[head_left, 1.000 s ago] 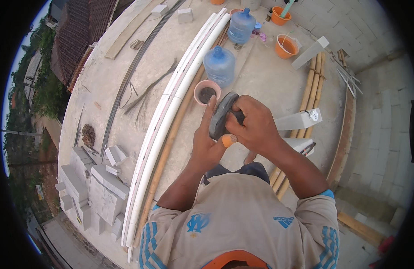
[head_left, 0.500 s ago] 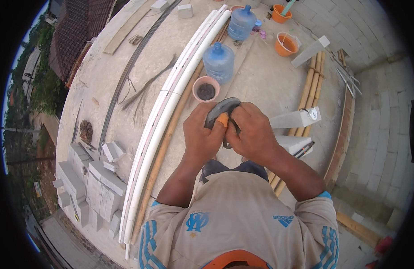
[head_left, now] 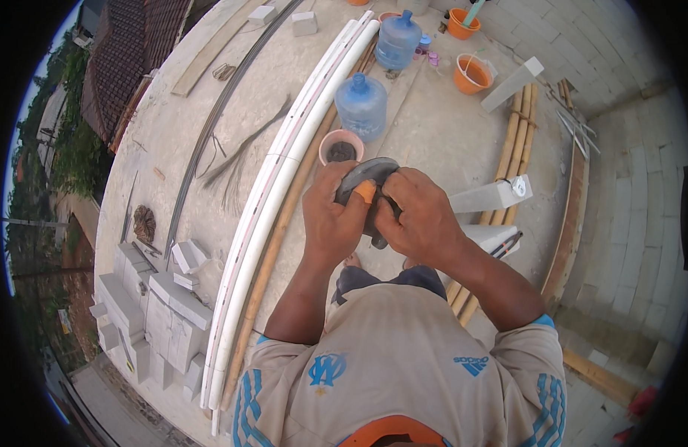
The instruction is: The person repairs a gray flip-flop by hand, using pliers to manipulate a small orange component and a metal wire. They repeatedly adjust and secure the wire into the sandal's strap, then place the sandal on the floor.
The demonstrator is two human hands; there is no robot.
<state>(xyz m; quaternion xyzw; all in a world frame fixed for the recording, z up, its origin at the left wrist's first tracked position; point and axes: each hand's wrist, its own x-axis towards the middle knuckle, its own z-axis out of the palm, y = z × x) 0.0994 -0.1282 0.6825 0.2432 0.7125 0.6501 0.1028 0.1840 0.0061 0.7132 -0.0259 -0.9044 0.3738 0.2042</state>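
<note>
In front of my chest, both hands grip a dark grey, rounded, disc-like piece (head_left: pixel 374 173) with a darker part hanging below it; its exact kind is unclear. My left hand (head_left: pixel 335 212) is closed on its left side, thumb lying across it. Something orange (head_left: pixel 365 191) covers that thumb's tip, like a wrap. On the other side, my right hand (head_left: pixel 422 216) pinches the piece with bent fingers. Just beyond my left hand stands a pink bucket (head_left: pixel 327 146) with dark contents, partly covered by the hand.
Two blue water jugs (head_left: pixel 361 108) stand ahead. Long white pipes (head_left: pixel 284 141) and a bamboo pole (head_left: pixel 281 235) run along my left. Pale blocks (head_left: pixel 176 320) are stacked at lower left. Bamboo poles (head_left: pixel 514 141), white block pieces (head_left: pixel 493 195) and an orange bucket (head_left: pixel 472 74) lie rightward, near a block wall (head_left: pixel 627 223).
The grey piece has turned in my hands, showing more of its broad face and underside. Both hands stay in nearly the same place, and the view has shifted slightly.
</note>
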